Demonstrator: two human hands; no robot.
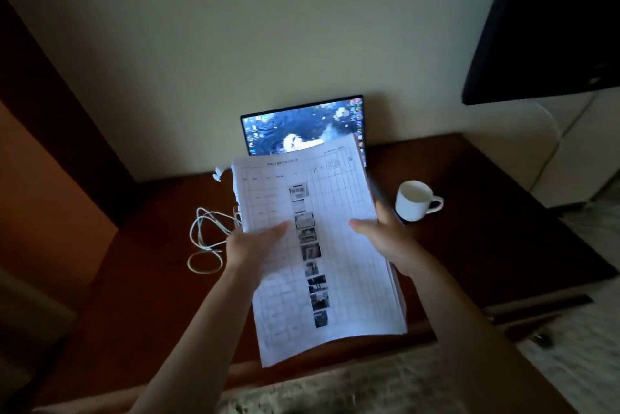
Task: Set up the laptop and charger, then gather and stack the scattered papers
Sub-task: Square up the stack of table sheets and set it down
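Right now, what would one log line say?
papers stacked, held | left hand, right hand grip edges | laptop on | cable left

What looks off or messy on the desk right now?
The white charger cable lies in loose tangled loops left of the paper stack, not coiled. The stack's left edge is ragged, sheets not squared, while the left hand and right hand hold it. The white cup stands upright, no spill.

white cup [415,200] on dark wooden table [486,212], cream wall [268,27]
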